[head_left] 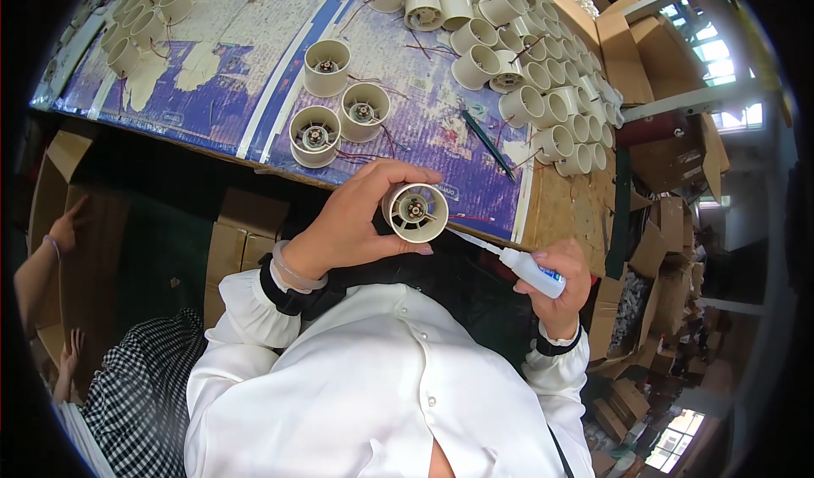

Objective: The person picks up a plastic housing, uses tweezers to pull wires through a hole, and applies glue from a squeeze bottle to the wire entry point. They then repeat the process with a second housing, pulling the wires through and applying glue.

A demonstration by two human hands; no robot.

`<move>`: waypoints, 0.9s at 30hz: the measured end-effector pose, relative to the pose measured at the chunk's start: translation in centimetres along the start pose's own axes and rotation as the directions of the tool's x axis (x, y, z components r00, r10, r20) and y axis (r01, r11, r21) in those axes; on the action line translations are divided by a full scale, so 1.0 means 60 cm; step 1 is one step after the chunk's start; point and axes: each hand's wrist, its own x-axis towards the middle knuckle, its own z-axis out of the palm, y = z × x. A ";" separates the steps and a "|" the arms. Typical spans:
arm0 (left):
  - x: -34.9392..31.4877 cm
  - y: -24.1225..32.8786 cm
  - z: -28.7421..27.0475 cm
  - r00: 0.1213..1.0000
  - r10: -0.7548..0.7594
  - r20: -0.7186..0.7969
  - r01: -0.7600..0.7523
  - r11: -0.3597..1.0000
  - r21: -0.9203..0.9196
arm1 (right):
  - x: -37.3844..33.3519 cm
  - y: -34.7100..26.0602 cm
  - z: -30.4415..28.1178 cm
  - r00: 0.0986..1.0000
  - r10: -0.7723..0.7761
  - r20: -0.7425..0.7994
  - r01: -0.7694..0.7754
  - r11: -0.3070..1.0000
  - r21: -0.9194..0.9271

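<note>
One short, cream-coloured plastic cylinder with a spoked hub inside (415, 213) is in hand, and one small white plastic squeeze bottle with a slim nozzle (534, 275). Three more cream cylinders stand upright near the front edge of the table covered in worn purple-and-white printed sheeting (225, 109): one at the back (326, 69), one at the front left (315, 137) and one at the right (365, 113), with thin dark red wires trailing beside them. One slender dark green pen-like stick (487, 143) lies to their right. Beyond it spreads a large crowd of like cylinders (476, 67), too overlapped to count surely; a smaller group (147, 27) sits at the far left.

The left hand (352, 215) is partly curled, gripping the cylinder with fingers over its upper side and thumb beneath. The right hand (561, 287) is closed around the bottle's body.

The left forearm comes in from the lower left, holding the cylinder just off the table's front edge, open end toward the camera. The right forearm rises from the lower right, the nozzle angled up and left toward the cylinder; whether they touch cannot be told
</note>
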 end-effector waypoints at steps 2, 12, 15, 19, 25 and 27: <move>0.000 0.002 0.000 1.000 0.003 0.006 -0.003 1.000 0.013 | -0.003 0.002 0.001 0.997 0.072 -0.015 -0.071 0.996 0.058; -0.005 -0.002 -0.008 0.999 -0.007 0.032 0.008 1.000 -0.018 | -0.025 0.008 0.012 0.943 0.330 -0.048 -0.301 0.905 0.300; -0.008 -0.001 -0.014 0.999 -0.027 0.041 0.029 0.997 -0.067 | -0.040 0.012 0.029 0.839 0.536 -0.092 -0.428 0.755 0.497; -0.011 0.008 -0.025 1.000 -0.013 0.022 0.015 0.995 -0.096 | -0.051 0.030 0.057 0.716 0.686 -0.132 -0.259 0.436 0.862; -0.019 0.057 -0.081 0.988 0.146 -0.058 -0.143 0.988 0.058 | -0.028 0.027 0.091 0.602 0.798 0.031 -0.036 -0.012 0.999; -0.023 0.071 -0.110 0.978 0.187 -0.092 -0.179 0.980 0.092 | -0.020 0.030 0.102 0.586 0.807 0.076 -0.006 -0.089 0.996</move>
